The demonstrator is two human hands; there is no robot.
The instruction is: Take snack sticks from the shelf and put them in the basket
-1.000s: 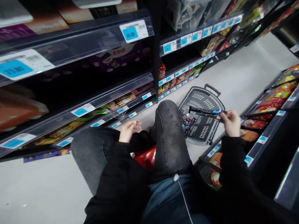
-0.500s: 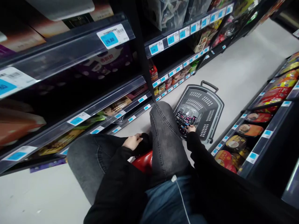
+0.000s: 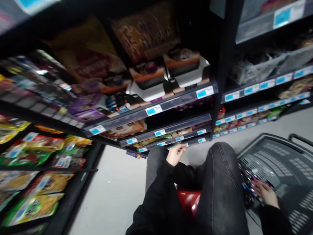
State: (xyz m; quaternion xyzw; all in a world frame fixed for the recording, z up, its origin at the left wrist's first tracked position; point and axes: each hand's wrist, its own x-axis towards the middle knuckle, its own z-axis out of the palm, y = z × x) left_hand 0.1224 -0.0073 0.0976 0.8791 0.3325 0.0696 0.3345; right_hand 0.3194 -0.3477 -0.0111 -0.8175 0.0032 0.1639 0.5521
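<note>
My left hand (image 3: 175,154) hovers over my left knee, in front of the lower shelves. Its fingers are curled together, and I cannot make out whether anything is between them. My right hand (image 3: 267,193) reaches down into the grey plastic shopping basket (image 3: 297,191) on the floor. Its fingers close at a heap of small shiny dark packets (image 3: 248,178) with pink and blue bits. Blur hides what exactly they grip. White cartons (image 3: 148,86) with orange-brown fronts stand on the shelf ahead, beside a small pile of dark and blue packets (image 3: 117,102).
A shelf of bagged snacks (image 3: 36,186) stands at the left. Shelf edges with price tags (image 3: 154,110) run across the front. Clear bins (image 3: 259,65) sit on the right shelf. Something red and glossy (image 3: 189,199) is under me, between my legs.
My view has swung left, bringing more of the left shelves in. My left hand has risen from between my legs to above the left knee. My right hand stays in the basket.
</note>
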